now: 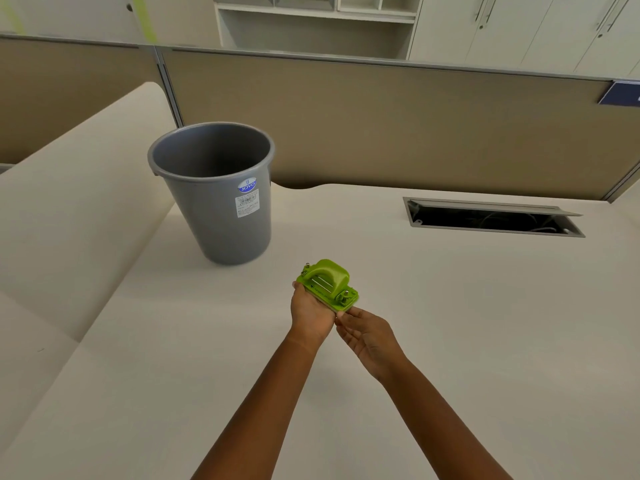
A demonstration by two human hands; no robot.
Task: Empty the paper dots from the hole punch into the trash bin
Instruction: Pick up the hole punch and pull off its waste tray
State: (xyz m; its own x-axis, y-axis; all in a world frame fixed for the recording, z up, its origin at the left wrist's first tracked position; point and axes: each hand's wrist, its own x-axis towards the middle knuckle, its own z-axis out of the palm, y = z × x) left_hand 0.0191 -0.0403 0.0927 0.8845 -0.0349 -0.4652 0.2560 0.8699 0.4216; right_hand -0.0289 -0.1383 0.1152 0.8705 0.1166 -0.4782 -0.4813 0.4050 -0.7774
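A lime-green hole punch (327, 282) is held just above the desk at the centre of the view. My left hand (310, 311) cups it from below and grips its left side. My right hand (369, 336) pinches the near right corner of its base with the fingertips. A grey plastic trash bin (221, 202) stands upright on the desk to the far left of the punch, its mouth open and a white label on its side. No paper dots are visible.
The cream desk (450, 323) spreads all around. A cable opening with a raised grey flap (491, 218) lies at the far right. A tan partition wall (381, 126) closes the back. A lower cream surface (52, 220) runs along the left.
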